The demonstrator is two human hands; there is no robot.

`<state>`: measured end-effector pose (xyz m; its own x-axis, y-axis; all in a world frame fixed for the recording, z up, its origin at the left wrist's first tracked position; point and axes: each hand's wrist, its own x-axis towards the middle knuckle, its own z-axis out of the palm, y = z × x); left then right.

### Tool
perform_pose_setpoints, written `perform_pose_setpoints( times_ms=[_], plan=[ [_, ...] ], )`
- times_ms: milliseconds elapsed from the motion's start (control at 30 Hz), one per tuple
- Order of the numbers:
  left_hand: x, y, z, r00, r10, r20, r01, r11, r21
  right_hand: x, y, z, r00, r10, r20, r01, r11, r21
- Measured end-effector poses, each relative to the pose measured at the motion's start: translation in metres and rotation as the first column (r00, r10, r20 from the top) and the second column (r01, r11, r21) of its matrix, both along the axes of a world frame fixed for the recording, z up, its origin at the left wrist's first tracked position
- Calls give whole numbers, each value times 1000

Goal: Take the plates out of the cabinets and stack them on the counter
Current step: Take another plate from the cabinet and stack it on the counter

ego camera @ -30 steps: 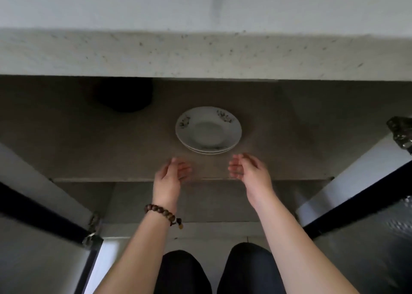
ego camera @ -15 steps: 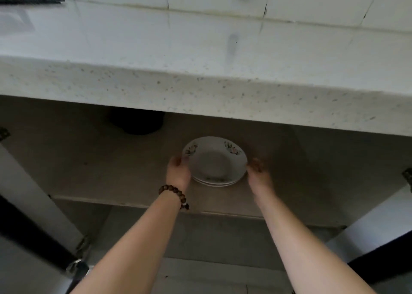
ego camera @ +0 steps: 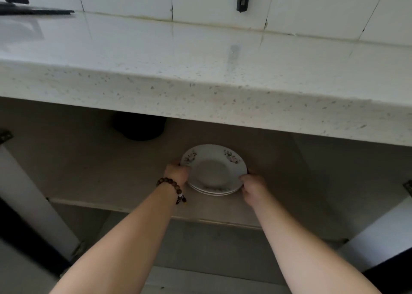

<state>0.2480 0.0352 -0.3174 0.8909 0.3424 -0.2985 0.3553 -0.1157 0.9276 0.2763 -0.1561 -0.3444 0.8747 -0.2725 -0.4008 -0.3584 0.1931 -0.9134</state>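
My left hand (ego camera: 177,173) and right hand (ego camera: 253,185) clamp the plates (ego camera: 213,170) under the counter (ego camera: 200,70) (stacked, it seems); next, a level lift clearing its edge.

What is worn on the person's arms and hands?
No sleeves show; both forearms are uncovered. At the wrist of the left hand sits a bracelet of round dark brown beads, with one white bead and a small dark hanging end. The right hand shows no glove, ring or bracelet.
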Motion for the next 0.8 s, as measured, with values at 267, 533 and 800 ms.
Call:
perform_pose_setpoints(
  times_ms=[267, 533, 800],
  plan=[
    [-27, -5, -7, 969, 244, 50, -217, 927, -305, -31, 5, 6, 999, -24, -21, 26, 996, 91],
    [-77, 2, -10, 918, 357, 171, -252, 860, -444, -79, 23, 24, 996, -20, 84, 11, 995, 101],
    [-134, 30, -8, 877, 478, 51, -388, 765, -514, -122, 46, 33, 998, 64, 19, -66, 988, 138]
  ],
)
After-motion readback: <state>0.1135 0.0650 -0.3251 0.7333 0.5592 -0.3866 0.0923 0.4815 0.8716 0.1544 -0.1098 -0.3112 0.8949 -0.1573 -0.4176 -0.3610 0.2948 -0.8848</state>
